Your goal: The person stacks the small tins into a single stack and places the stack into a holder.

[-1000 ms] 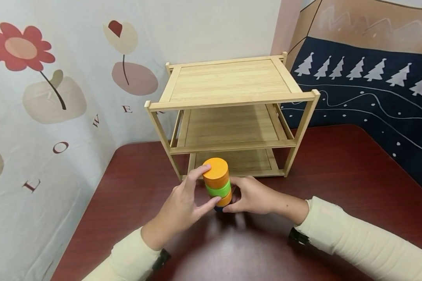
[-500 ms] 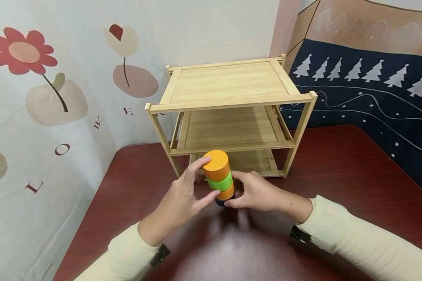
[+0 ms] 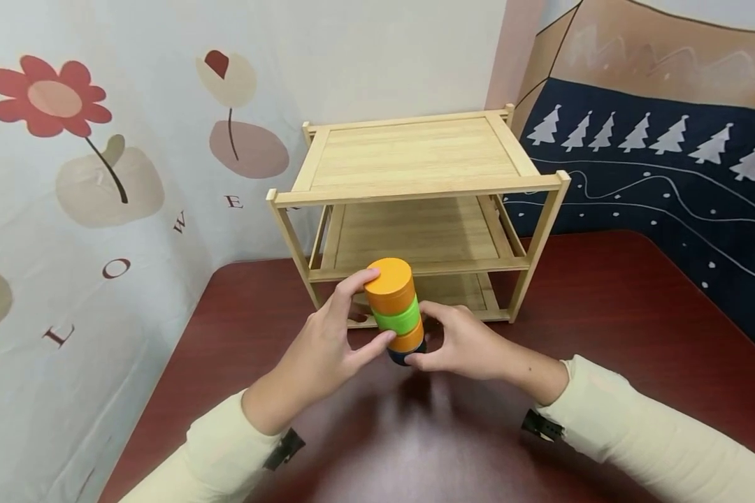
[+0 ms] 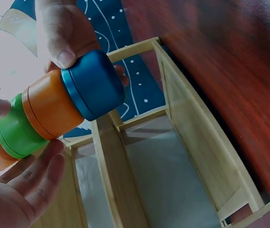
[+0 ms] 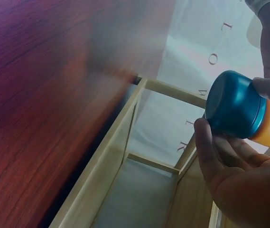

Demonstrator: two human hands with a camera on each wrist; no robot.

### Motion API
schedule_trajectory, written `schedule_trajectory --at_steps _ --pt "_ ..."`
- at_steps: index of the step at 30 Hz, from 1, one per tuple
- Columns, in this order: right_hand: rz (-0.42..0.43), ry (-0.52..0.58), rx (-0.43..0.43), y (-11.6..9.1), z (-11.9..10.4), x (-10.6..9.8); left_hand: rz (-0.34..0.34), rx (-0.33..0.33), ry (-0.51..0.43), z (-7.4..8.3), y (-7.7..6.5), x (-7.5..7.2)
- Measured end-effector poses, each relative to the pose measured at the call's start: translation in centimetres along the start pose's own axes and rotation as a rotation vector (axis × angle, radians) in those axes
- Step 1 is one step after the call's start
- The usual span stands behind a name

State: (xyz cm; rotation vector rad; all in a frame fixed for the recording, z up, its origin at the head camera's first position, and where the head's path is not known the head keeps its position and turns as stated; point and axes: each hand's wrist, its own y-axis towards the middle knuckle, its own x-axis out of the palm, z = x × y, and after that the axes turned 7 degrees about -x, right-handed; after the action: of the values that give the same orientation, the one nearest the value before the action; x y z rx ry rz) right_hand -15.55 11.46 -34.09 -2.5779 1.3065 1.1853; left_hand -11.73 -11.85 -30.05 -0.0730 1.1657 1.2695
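Observation:
Both hands hold a tilted stack of small round lidded tins over the table, its shadow falling below. From the top come an orange tin [image 3: 391, 276], a green tin [image 3: 399, 321], a second orange tin [image 3: 409, 340] and a dark blue tin [image 3: 403, 356]. My left hand [image 3: 327, 346] grips the upper part, index finger on the top lid and thumb at the green tin. Low on the stack, my right hand [image 3: 468, 342] pinches the blue tin. The right wrist view shows that blue tin [image 5: 234, 104] between thumb and fingers.
A three-tier wooden shelf [image 3: 415, 187] stands just behind the stack on the dark red table [image 3: 604, 314]. Behind it hangs a pale cloth [image 3: 377, 63] with printed flowers, and a navy cloth [image 3: 635, 175] with white trees is at the right.
The stack has risen off the table and drifted slightly right, with both hands moving along. The gap between its base and its shadow has grown. Grips look unchanged.

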Motion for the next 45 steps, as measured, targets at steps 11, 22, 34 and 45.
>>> schedule_trajectory --at_steps 11,22,34,45 --pt "0.030 -0.001 -0.012 -0.2 -0.9 -1.1 0.016 0.017 -0.016 1.1 0.9 -0.6" --pt "0.006 -0.025 -0.006 0.1 -1.9 -2.0 0.065 0.062 0.030 1.6 1.4 -1.4" --pt "0.038 -0.062 -0.018 0.3 -3.1 -2.9 0.050 0.080 -0.036 2.4 2.4 -2.6" --pt "0.118 -0.175 -0.053 0.9 -4.1 -3.8 0.056 0.079 -0.023 3.2 3.9 -3.7"
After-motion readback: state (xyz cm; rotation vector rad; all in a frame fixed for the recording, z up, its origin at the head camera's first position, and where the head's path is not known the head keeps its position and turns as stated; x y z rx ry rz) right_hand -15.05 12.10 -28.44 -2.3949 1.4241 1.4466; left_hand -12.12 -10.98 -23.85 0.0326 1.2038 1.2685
